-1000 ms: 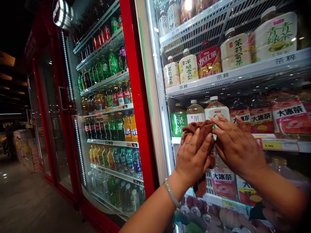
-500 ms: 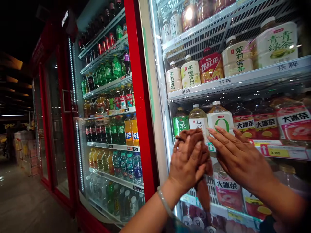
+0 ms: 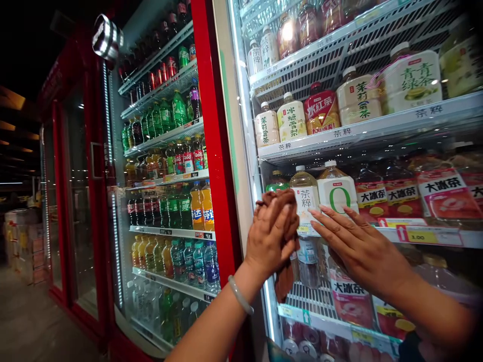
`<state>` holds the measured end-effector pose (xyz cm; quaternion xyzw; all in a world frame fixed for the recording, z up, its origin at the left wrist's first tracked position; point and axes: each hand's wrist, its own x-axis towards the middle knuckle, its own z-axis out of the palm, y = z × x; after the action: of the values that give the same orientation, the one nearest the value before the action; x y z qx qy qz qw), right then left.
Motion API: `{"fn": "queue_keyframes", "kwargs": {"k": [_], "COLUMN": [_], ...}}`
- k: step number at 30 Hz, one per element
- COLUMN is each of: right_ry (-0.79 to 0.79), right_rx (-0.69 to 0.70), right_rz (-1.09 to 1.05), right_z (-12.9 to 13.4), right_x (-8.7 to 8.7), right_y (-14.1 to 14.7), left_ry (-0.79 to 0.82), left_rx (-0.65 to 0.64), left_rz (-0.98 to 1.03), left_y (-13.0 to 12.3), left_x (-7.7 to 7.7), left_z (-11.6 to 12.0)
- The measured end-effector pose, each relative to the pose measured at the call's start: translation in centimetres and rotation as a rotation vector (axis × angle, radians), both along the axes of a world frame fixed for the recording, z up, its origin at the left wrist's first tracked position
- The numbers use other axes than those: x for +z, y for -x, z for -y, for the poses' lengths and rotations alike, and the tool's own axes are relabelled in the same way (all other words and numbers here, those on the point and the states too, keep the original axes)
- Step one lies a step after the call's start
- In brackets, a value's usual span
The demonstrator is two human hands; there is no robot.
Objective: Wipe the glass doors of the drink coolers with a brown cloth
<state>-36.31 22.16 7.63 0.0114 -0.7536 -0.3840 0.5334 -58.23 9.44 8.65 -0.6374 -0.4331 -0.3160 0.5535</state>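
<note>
My left hand point(image 3: 267, 236), with a pale bangle on its wrist, presses a crumpled brown cloth point(image 3: 281, 281) against the glass door of a lit drinks cooler. Its fingers bend over the cloth, and a loose end hangs below the palm. To the right, my right hand point(image 3: 362, 251) has its fingers stretched out, with nothing in it, at the glass in front of the price strip. Behind the glass, a white-labelled tea bottle point(image 3: 305, 196) and a bottle with a green ring point(image 3: 337, 193) stand just above my hands.
A red door frame point(image 3: 217, 151) divides this cooler from another cooler at the left, whose shelves hold several rows of bottles. Farther left are more red-framed doors point(image 3: 60, 191) and stacked boxes point(image 3: 24, 241) on the floor. A shelf edge point(image 3: 362, 123) crosses behind the glass.
My left hand and the cloth have moved left across the glass, uncovering the white-labelled bottle. My right hand has shifted slightly left and down. The view has shifted a little.
</note>
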Motion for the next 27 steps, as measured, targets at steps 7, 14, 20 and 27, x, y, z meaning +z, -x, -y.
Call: {"fn": "queue_keyframes", "kwargs": {"k": [7, 14, 20, 27], "right_ry": [-0.002, -0.047, -0.067, -0.143], "right_rx": [0.029, 0.009, -0.024, -0.08], "right_rz": [0.007, 0.024, -0.013, -0.009], "right_z": [-0.1, -0.3, -0.3, -0.3], "right_x": [0.1, 2.9, 7.3, 9.8], "right_y": [0.3, 0.4, 1.6, 1.9], "left_ry": [0.035, -0.081, -0.125, -0.174], "left_rx": [-0.074, 0.027, -0.03, 0.026], "left_rz": [-0.001, 0.096, 0.077, 0.194], "left_y": [-1.3, -1.2, -2.9, -0.4], "left_x": [-2.7, 2.3, 2.0, 8.4], "left_z": [-0.6, -1.4, -2.0, -1.6]}}
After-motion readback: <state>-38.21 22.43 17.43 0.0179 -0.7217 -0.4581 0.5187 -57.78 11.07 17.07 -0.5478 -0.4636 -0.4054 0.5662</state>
